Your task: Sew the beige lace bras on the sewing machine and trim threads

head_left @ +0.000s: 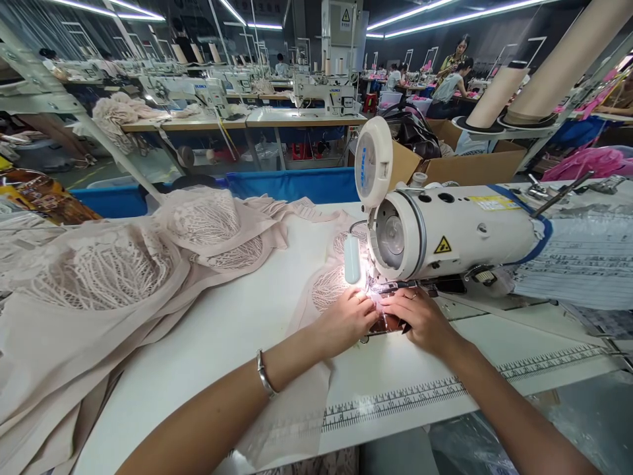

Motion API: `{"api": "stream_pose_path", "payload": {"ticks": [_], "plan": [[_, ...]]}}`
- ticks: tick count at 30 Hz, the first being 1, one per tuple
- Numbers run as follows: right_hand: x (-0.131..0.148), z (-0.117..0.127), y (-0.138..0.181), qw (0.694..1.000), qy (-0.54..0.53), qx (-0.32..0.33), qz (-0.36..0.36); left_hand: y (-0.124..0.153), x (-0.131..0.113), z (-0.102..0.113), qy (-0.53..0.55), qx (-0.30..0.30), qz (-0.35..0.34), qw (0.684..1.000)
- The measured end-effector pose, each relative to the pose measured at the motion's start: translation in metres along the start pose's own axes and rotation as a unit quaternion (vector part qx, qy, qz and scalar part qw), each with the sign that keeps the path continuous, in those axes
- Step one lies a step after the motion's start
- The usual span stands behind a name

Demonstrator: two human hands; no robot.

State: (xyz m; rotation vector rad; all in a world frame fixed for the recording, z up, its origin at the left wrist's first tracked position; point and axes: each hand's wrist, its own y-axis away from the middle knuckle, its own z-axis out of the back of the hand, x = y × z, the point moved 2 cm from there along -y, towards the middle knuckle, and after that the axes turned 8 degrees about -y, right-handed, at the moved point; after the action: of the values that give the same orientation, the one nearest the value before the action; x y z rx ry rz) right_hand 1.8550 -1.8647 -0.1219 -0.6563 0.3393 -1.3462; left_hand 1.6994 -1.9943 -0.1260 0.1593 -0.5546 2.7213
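Observation:
A white sewing machine (445, 231) stands on the white table (237, 330), its small lamp (352, 259) lighting the needle area. A beige lace garment piece (324, 287) lies under the needle. My left hand (349, 320) rests on that lace piece just left of the needle, fingers pressed flat on the fabric. My right hand (420, 318) lies flat on the fabric edge right of the needle, fingers stretched toward the presser foot. A silver bracelet (264, 375) sits on my left wrist.
A pile of beige lace garments (113, 264) covers the table's left side. A ruler strip (445, 390) runs along the front edge. Thread cones (499, 92) and a cardboard box (469, 165) stand behind the machine. Other sewing stations (321, 92) and people fill the background.

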Motion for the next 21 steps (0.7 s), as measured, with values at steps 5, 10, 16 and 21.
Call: {"api": "stream_pose_path", "payload": {"ticks": [5,10,16,21], "plan": [[0.002,0.002,-0.001,1.000,-0.007,-0.016,0.004,0.002,0.001,0.000,0.006,0.001,0.035,0.999],[-0.001,-0.001,0.003,1.000,-0.015,-0.005,-0.020,0.003,0.006,-0.001,-0.013,0.016,0.052,0.998],[-0.007,-0.005,0.008,0.998,-0.002,0.037,-0.049,0.003,0.018,-0.001,0.033,0.010,0.073,0.997],[-0.004,-0.002,0.005,0.999,0.006,0.018,-0.044,0.002,0.025,-0.001,0.052,0.015,0.093,0.994]]}}
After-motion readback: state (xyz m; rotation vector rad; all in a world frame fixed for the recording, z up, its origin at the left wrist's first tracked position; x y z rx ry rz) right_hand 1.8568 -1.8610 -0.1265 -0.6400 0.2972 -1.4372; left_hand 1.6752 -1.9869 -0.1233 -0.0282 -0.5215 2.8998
